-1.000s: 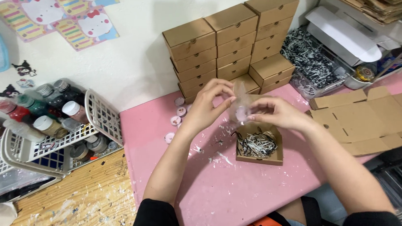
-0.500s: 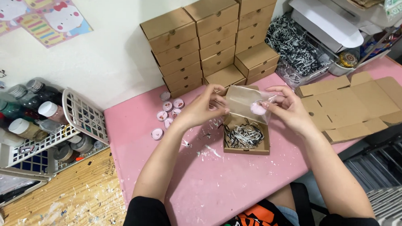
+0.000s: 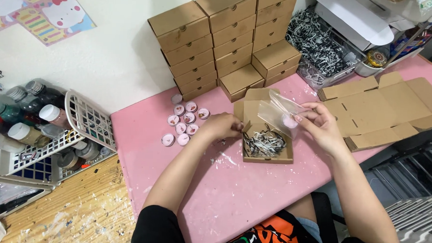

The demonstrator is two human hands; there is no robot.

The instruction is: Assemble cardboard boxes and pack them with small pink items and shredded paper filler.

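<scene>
Fingers of the right hand pinch a clear plastic bag with a small pink item inside, right of frame centre above the open cardboard box of shredded paper, while the left hand, fingers curled, touches the box's left edge.

The left hand is covering its own fingertips at the open cardboard box, so whether they are pinching anything is unclear. The small pink thing inside the clear bag above that box is showing too blurred to identify. The round lids left of the box are too small to read. Far left of the box, the white basket is running off the frame's edge.
</scene>
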